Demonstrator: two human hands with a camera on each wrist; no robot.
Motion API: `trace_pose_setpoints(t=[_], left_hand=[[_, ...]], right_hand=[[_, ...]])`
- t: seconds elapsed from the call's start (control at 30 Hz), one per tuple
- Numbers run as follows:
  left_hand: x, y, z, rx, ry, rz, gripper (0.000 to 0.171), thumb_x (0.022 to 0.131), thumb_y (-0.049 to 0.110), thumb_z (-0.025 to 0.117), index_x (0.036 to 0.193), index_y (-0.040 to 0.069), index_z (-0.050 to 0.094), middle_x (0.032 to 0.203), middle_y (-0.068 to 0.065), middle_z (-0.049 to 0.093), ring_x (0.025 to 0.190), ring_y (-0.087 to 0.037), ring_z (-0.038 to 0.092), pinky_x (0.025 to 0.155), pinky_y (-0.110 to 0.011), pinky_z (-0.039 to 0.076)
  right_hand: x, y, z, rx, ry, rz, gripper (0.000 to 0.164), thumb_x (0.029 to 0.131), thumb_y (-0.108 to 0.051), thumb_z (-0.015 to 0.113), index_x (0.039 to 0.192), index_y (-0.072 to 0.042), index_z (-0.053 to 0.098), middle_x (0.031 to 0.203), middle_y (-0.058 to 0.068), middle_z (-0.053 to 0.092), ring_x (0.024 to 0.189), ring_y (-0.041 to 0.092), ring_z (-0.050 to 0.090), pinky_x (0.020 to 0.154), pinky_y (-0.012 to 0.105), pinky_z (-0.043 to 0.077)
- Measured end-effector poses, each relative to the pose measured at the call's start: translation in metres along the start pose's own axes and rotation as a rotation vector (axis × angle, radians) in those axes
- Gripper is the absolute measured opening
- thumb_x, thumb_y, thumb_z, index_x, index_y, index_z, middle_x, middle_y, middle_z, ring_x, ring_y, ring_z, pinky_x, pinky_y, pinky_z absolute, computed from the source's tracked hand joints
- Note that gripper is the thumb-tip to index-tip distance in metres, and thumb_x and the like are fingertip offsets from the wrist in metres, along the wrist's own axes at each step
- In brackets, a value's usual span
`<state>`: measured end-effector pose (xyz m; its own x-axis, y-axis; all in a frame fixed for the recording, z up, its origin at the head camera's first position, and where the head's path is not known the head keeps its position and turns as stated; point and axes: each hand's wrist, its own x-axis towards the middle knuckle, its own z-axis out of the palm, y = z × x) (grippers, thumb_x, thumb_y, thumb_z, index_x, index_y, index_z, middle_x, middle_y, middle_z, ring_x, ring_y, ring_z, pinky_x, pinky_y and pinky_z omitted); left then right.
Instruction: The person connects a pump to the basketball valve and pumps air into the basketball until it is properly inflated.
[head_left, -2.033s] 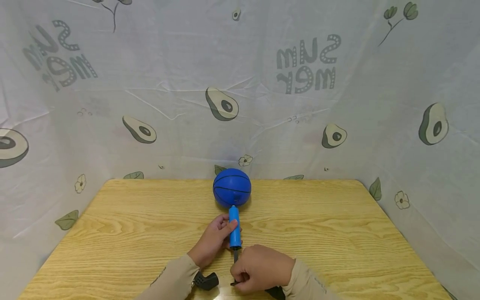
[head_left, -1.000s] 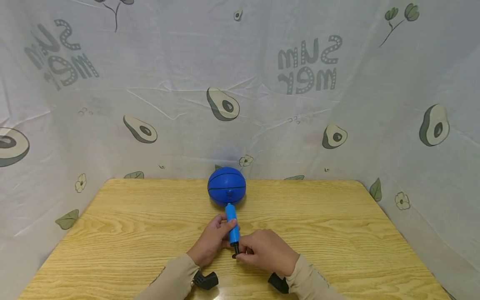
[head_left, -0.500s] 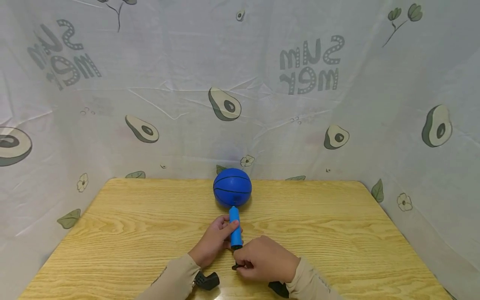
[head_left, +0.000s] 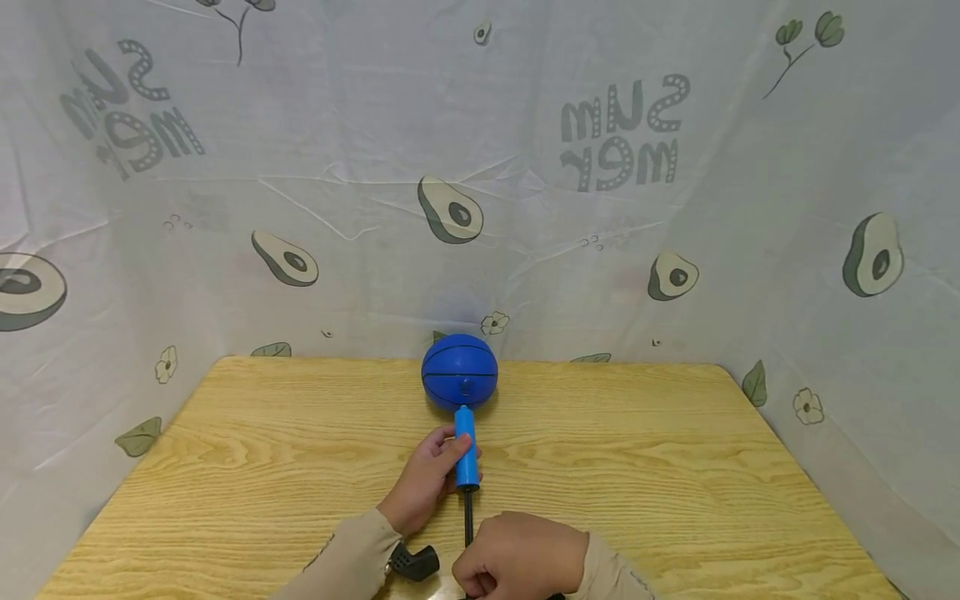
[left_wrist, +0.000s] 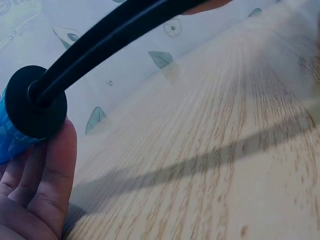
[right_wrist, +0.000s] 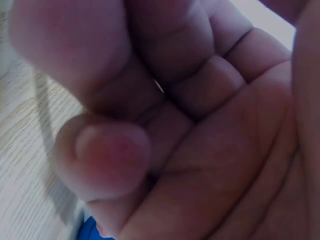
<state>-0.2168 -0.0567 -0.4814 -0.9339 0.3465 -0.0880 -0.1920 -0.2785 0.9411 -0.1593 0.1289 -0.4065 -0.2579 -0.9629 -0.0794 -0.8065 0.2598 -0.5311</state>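
A blue basketball (head_left: 459, 372) with black lines sits near the table's back edge. The nozzle end of a blue hand pump (head_left: 466, 458) meets its front; a needle between them is too small to make out. My left hand (head_left: 423, 479) grips the pump barrel, thumb on top. Toward me runs the black pump rod (head_left: 468, 517), drawn far out, which the left wrist view shows leaving the barrel's black end cap (left_wrist: 36, 117). My right hand (head_left: 521, 554) has its fingers curled round the handle end, largely hidden at the bottom edge. Curled fingers fill the right wrist view.
The wooden table (head_left: 637, 458) spreads to both sides of the hands. Behind and beside it hangs a pale curtain (head_left: 360, 275) printed with avocados. A black wrist device (head_left: 414, 562) sits at the left cuff.
The right hand went forward, pushing the rod in, then came back toward me, drawing it far out. The ball rocked left, right, then slightly left. The left hand kept its grip.
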Motion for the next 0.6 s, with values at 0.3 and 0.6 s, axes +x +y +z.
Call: trace_pose_setpoints(t=[0.3,0.6], left_hand=[[0.0,0.003,0.0,-0.021,0.024,-0.023,0.06,0.107,0.032,0.061,0.149,-0.003,0.037,0.12,-0.017,0.062,0.096,-0.02,0.068,0.088,-0.034,0.059],[0.0,0.004,0.0,0.02,0.012,-0.055,0.059,0.106,0.036,0.061,0.145,-0.002,0.039,0.119,-0.017,0.064,0.092,-0.017,0.068,0.075,-0.027,0.058]], right_hand=[[-0.002,0.008,-0.002,0.021,0.107,-0.007,0.023,0.096,-0.018,0.075,0.075,-0.02,0.066,0.062,-0.018,0.052,0.057,-0.021,0.036,0.053,0.004,0.038],[-0.008,0.026,-0.009,0.063,0.34,0.209,0.023,0.093,-0.019,0.08,0.075,-0.022,0.067,0.064,-0.022,0.055,0.057,-0.013,0.047,0.053,0.009,0.042]])
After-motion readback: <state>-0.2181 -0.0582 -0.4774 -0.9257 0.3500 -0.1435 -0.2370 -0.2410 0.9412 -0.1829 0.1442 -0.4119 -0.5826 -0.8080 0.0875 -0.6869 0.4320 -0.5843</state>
